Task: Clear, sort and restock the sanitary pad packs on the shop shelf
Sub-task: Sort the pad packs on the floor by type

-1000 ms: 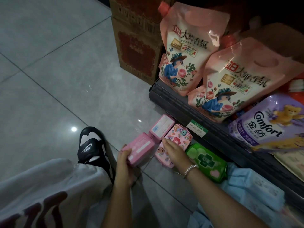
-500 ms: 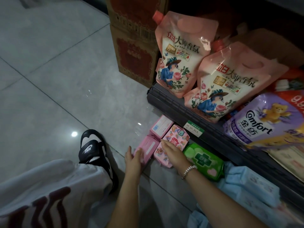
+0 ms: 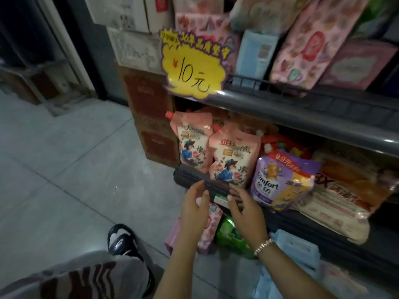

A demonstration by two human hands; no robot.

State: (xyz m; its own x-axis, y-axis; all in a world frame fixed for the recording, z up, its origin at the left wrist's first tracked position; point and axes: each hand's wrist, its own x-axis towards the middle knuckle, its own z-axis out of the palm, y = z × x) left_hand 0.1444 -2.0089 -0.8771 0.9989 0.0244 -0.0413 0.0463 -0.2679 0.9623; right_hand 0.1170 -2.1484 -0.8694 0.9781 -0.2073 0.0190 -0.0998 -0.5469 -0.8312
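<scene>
Both my hands hover empty above the pad packs on the floor, in front of the bottom shelf edge [image 3: 216,186]. My left hand [image 3: 195,209] has relaxed, slightly bent fingers; my right hand [image 3: 246,210], with a bracelet at the wrist, is likewise loose. Below them lie a plain pink pack [image 3: 171,236], a patterned pink pack [image 3: 212,223], a green pack [image 3: 230,234] and light blue packs [image 3: 295,249]. The upper shelf [image 3: 302,104] holds more pad packs: a blue one [image 3: 252,57] and large pink patterned ones [image 3: 302,44].
A yellow 10-yuan price sign [image 3: 194,65] hangs from the upper shelf. Pink detergent pouches [image 3: 233,156] and a purple Comfort pouch [image 3: 278,180] fill the bottom shelf. Red-brown cartons [image 3: 151,117] are stacked to the left. My sandalled foot [image 3: 123,240] rests on grey floor tiles.
Both hands have let go of the pink packs on the floor and risen, empty. The view has tilted up, bringing the upper shelf and price sign into sight.
</scene>
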